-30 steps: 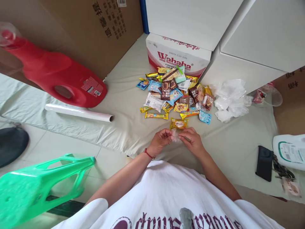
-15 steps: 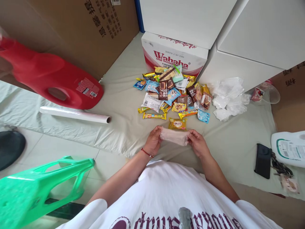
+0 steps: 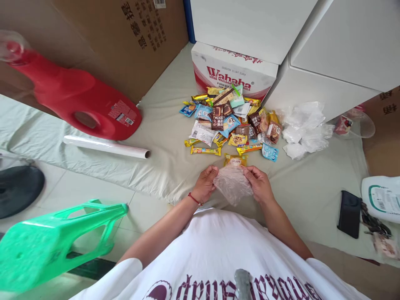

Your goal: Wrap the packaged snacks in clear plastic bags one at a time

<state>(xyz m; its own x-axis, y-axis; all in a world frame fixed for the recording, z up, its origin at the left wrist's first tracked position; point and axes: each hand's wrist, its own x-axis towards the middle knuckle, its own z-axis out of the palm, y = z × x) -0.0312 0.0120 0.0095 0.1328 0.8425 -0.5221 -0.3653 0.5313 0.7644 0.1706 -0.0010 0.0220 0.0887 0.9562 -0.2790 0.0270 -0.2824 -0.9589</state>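
Note:
Between my hands hangs a clear plastic bag [image 3: 233, 185], thin and crinkled. My left hand [image 3: 205, 183] pinches its left edge, with a red cord bracelet on the wrist. My right hand [image 3: 258, 182] pinches the upper right edge. Just beyond the bag lies a yellow snack packet [image 3: 236, 159], its near part covered by the plastic. Farther back is a heap of wrapped snacks [image 3: 222, 116] in brown, blue, yellow and white wrappers. To the right of the heap sits a bunch of crumpled clear plastic bags [image 3: 304, 129].
A white and red Wahaha carton [image 3: 234, 68] stands behind the snacks. On the left lie a red detergent bottle [image 3: 84, 100] and a white film roll [image 3: 106, 146]. A green stool [image 3: 34, 246] stands on the floor. At right are a black phone [image 3: 349, 213], keys [image 3: 373, 218] and a white jug [image 3: 383, 196].
The plastic bag was stretched flat and narrow between my hands; now it is spread out and hangs lower toward me. The view has shifted slightly, so the surroundings appear farther right.

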